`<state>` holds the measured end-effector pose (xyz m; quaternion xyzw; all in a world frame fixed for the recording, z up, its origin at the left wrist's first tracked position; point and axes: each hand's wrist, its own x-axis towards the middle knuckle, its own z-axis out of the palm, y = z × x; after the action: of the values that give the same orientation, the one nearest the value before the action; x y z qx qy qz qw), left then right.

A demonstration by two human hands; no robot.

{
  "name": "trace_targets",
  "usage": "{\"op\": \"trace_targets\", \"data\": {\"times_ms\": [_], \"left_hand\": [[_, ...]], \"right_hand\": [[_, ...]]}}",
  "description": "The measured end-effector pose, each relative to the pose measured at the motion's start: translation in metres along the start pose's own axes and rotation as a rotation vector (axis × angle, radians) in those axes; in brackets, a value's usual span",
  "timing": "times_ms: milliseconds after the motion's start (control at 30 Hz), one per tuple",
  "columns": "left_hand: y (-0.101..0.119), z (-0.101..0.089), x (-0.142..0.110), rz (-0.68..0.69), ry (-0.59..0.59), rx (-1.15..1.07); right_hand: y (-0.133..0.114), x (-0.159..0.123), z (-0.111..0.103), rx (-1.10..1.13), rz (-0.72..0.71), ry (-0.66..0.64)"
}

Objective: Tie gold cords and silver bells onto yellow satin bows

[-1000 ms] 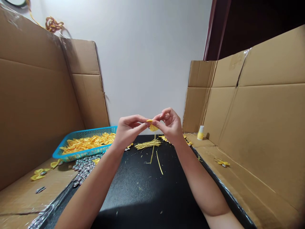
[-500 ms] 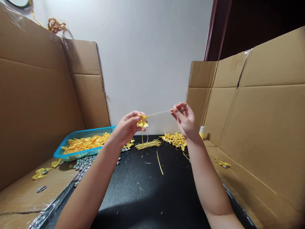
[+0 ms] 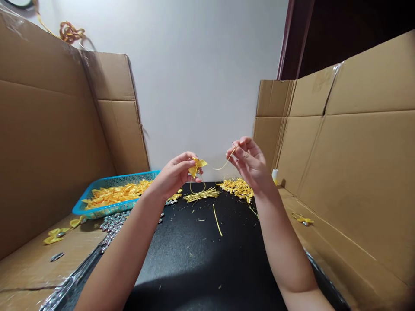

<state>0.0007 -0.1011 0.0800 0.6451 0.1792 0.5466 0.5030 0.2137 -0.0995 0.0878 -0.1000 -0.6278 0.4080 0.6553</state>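
Observation:
My left hand (image 3: 177, 172) pinches a yellow ribbon bow (image 3: 196, 167) between thumb and fingers, above the black tabletop. A thin gold cord (image 3: 198, 191) hangs in a loop beneath the bow. Higher and to the right, my right hand (image 3: 249, 162) is closed on a needle (image 3: 233, 144), a fine dark tip of which sticks up over the fingertips. From these fingers a slack yellow thread (image 3: 226, 164) curves down to the left; whether it joins the bow I cannot tell. Behind and below lies a bundle of gold cords (image 3: 201, 195).
A blue basket (image 3: 97, 211) of yellow bows stands at left, with silver beads (image 3: 113, 226) before it. Finished-looking beaded bows (image 3: 238, 188) are heaped at back right, near a thread spool (image 3: 275, 176). One loose cord (image 3: 217, 220) lies mid-table. Cardboard walls (image 3: 363, 172) flank both sides.
The hands were together at the bow, then moved apart with the thread stretched taut between them. Now the thread hangs slack and the bow has turned in my left hand.

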Motion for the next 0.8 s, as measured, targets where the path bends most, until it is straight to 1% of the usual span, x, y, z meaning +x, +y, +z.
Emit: {"op": "trace_targets", "data": {"times_ms": [100, 200, 300, 433, 533, 600, 667, 733, 800], "left_hand": [[-0.001, 0.001, -0.001, 0.011, 0.027, 0.030], [-0.002, 0.004, -0.002, 0.022, 0.053, 0.064], [-0.001, 0.007, -0.005, 0.042, 0.065, 0.118], [0.000, 0.011, -0.008, 0.090, 0.037, 0.178], [0.002, 0.012, -0.009, 0.122, 0.004, 0.186], [0.004, 0.014, -0.010, 0.132, -0.007, 0.176], [0.005, 0.015, -0.013, 0.123, -0.002, 0.169], [0.007, 0.018, -0.016, 0.118, 0.018, 0.181], [0.009, 0.022, -0.020, 0.146, 0.041, 0.226]], "right_hand": [[-0.006, -0.005, 0.005, -0.008, -0.016, -0.070], [-0.007, -0.006, 0.007, 0.006, -0.038, -0.061], [-0.001, 0.000, 0.004, -0.015, -0.061, 0.050], [0.010, 0.008, -0.003, -0.134, -0.109, 0.229], [0.010, 0.006, -0.003, -0.264, -0.177, 0.307], [0.004, -0.001, 0.003, -0.369, -0.249, 0.327], [-0.007, -0.011, 0.015, -0.474, -0.335, 0.282], [-0.019, -0.023, 0.029, -0.632, -0.433, 0.172], [-0.026, -0.032, 0.043, -0.836, -0.444, 0.077]]}}
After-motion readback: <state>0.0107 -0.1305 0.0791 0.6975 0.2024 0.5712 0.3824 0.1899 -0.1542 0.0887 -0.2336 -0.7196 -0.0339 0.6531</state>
